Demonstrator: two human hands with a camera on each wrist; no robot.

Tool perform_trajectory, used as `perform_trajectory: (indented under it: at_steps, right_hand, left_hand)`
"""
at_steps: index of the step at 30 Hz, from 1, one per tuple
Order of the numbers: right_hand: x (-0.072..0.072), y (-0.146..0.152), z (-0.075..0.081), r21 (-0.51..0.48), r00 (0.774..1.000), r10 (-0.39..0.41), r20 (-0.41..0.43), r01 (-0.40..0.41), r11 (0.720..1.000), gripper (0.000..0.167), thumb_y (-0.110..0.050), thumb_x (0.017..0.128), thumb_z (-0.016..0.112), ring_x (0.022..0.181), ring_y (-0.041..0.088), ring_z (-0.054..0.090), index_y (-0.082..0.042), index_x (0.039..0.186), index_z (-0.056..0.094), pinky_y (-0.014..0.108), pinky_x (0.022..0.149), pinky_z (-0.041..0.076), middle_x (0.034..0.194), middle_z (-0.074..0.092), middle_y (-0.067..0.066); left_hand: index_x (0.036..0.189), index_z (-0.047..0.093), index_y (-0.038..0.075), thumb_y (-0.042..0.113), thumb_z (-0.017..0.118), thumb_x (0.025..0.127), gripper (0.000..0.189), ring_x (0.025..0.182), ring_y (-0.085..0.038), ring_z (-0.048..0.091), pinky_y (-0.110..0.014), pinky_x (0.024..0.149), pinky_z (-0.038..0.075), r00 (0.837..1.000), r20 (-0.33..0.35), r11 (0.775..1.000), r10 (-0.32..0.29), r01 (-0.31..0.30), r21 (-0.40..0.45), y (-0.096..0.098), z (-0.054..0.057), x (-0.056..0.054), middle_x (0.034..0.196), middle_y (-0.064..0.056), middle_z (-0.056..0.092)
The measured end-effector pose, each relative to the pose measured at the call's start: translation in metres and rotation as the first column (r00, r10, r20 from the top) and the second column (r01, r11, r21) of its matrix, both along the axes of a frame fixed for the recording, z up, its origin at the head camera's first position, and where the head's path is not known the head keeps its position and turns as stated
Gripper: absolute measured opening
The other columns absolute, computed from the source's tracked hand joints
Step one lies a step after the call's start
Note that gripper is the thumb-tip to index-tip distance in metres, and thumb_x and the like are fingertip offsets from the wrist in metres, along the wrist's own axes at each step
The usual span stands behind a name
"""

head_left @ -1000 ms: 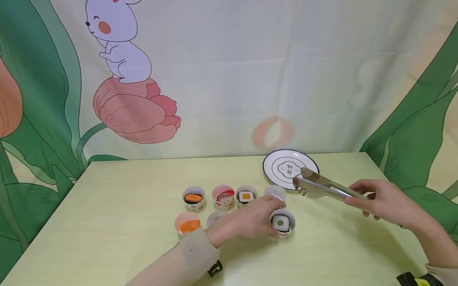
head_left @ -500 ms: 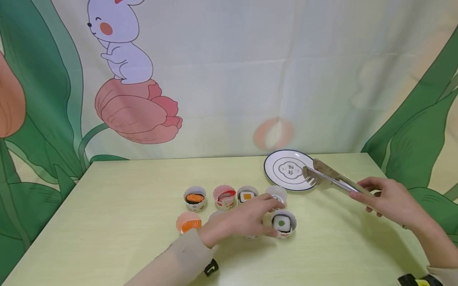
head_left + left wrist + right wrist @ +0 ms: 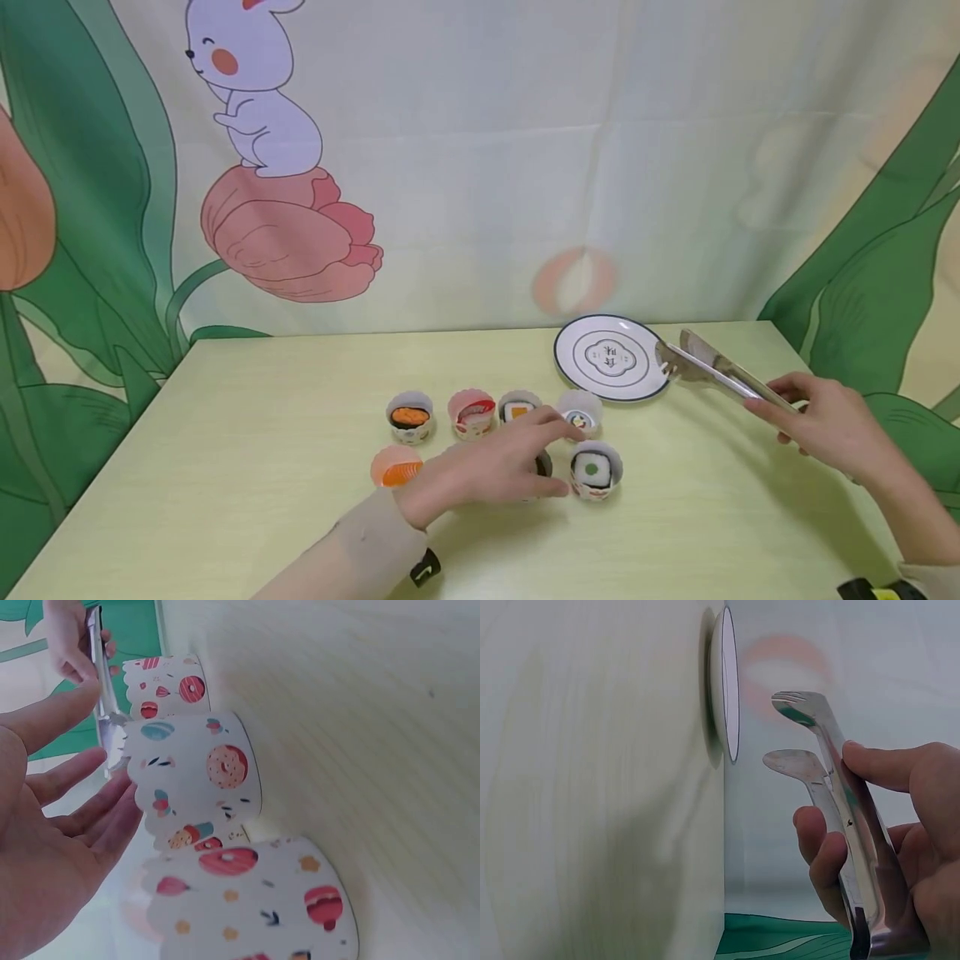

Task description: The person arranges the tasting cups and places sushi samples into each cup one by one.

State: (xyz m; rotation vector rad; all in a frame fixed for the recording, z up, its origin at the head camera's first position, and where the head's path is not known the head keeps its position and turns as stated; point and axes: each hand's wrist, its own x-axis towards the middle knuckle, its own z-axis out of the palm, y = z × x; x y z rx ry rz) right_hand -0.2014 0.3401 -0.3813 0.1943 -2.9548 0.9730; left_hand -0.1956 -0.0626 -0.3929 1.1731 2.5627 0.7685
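My left hand [image 3: 491, 467] hovers over the front row of paper cups, fingers loosely bent and holding nothing. Just right of its fingertips is a cup with a white toy sushi roll with a green dot [image 3: 592, 471]. In the left wrist view the fingers lie beside the scalloped rim of a patterned cup [image 3: 195, 772]. With my right hand [image 3: 832, 429] I hold metal tongs [image 3: 859, 817], their two arms spread apart and nothing between the tips. The tips overlap the right rim of a white plate [image 3: 573, 350] in the head view.
Along the back row stand cups with orange-topped sushi [image 3: 409, 417], red-topped sushi [image 3: 474, 410], a yellow-centred roll [image 3: 517, 411] and a small round piece [image 3: 580, 419]. A salmon sushi cup [image 3: 397, 468] is front left, and my left hand partly hides other cups. A printed curtain [image 3: 465, 167] hangs behind the table.
My left hand has drawn back leftward from the green-dotted sushi cup, uncovering more of the cups on the right. My right hand has moved the tongs rightward, away from the plate's middle.
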Motion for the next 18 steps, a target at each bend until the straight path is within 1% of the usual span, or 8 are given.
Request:
perform_trajectory:
  at_steps: [2,4,7,9,13,16,18]
  right_hand:
    - [0.000,0.001,-0.002,0.009,1.000,-0.010,0.000,0.010,1.000,0.057,-0.043,0.100,0.067,0.062,0.022,0.064,0.007,0.126,0.058,0.033,0.051,0.050,0.105,0.069,0.019]
    - [0.000,0.003,-0.004,0.017,1.000,-0.020,0.005,0.020,1.000,0.058,-0.042,0.100,0.067,0.064,0.021,0.065,0.009,0.126,0.057,0.033,0.052,0.051,0.108,0.068,0.022]
    - [-0.001,0.007,-0.008,0.045,0.999,-0.035,0.009,0.035,0.998,0.059,-0.041,0.101,0.066,0.067,0.021,0.066,0.011,0.127,0.056,0.034,0.053,0.053,0.111,0.066,0.027]
    - [-0.002,0.010,-0.010,0.067,0.999,-0.044,0.012,0.043,0.997,0.061,-0.042,0.101,0.065,0.066,0.021,0.066,0.013,0.127,0.055,0.035,0.054,0.053,0.112,0.065,0.030]
    - [-0.003,0.015,-0.012,0.106,0.998,-0.054,0.022,0.051,0.993,0.065,-0.044,0.102,0.062,0.063,0.022,0.065,0.016,0.126,0.053,0.037,0.055,0.051,0.114,0.062,0.035]
    - [-0.003,0.018,-0.013,0.120,0.998,-0.058,0.037,0.053,0.991,0.068,-0.046,0.104,0.059,0.061,0.023,0.064,0.017,0.126,0.052,0.038,0.056,0.050,0.116,0.059,0.038]
    - [-0.003,0.020,-0.014,0.127,0.997,-0.060,0.046,0.053,0.990,0.069,-0.047,0.104,0.057,0.060,0.023,0.064,0.018,0.127,0.051,0.039,0.057,0.050,0.117,0.058,0.040]
  left_hand:
    - [0.145,0.055,0.014,0.026,0.076,0.096,0.055,0.126,-0.016,0.053,-0.029,0.107,0.042,1.000,-0.006,1.000,0.002,-0.002,0.005,-0.004,0.001,0.000,0.141,-0.002,0.051]
    - [0.145,0.056,0.015,0.026,0.076,0.095,0.055,0.124,-0.014,0.053,-0.029,0.105,0.044,1.000,-0.024,1.000,0.004,-0.003,0.011,-0.008,0.002,0.000,0.140,-0.001,0.052]
    - [0.144,0.057,0.016,0.028,0.076,0.095,0.053,0.119,-0.011,0.052,-0.027,0.100,0.045,0.999,-0.050,1.000,0.016,-0.015,0.023,-0.015,0.002,-0.001,0.135,0.002,0.053]
    - [0.142,0.058,0.015,0.027,0.076,0.096,0.052,0.116,-0.012,0.052,-0.027,0.099,0.045,0.998,-0.049,0.999,0.028,-0.026,0.040,-0.019,0.003,-0.001,0.131,0.003,0.053]
    - [0.140,0.058,0.008,0.020,0.074,0.097,0.048,0.122,-0.018,0.054,-0.032,0.104,0.044,0.999,-0.030,0.995,0.038,-0.036,0.091,-0.029,0.006,-0.001,0.136,-0.003,0.051]
    - [0.137,0.058,0.003,0.015,0.074,0.096,0.046,0.126,-0.025,0.055,-0.036,0.109,0.042,0.999,-0.040,0.993,0.031,-0.026,0.118,-0.034,0.008,-0.001,0.143,-0.010,0.051]
    - [0.137,0.058,0.004,0.016,0.074,0.096,0.046,0.130,-0.025,0.052,-0.038,0.111,0.040,0.998,-0.047,0.993,0.034,-0.028,0.114,-0.037,0.008,-0.001,0.145,-0.010,0.051]
